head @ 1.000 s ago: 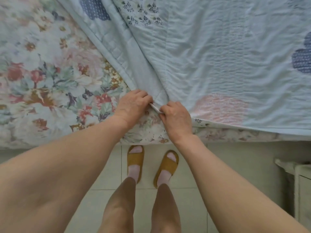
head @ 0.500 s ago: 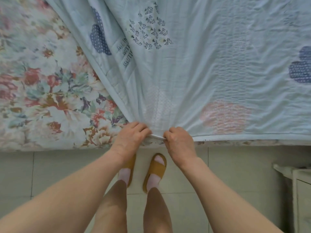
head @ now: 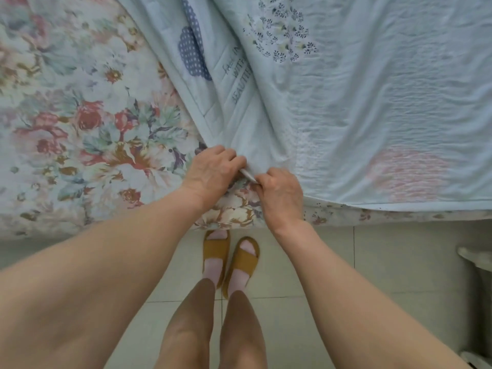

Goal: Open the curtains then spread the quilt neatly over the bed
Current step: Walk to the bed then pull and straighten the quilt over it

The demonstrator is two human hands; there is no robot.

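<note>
at six o'clock on the bed (head: 80, 123), left hand (head: 213, 173) and right hand (head: 281, 194) pinch the quilt (head: 372, 102) hem; seems soft, light.

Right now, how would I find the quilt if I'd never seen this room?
Find the bed's pink-and-white flowered sheet. The pale blue stitched quilt lies over its right part, its edge pinched by the left hand and right hand. Unlike the flowery sheet, it is plain blue with a navy dotted patch and printed words.
</note>
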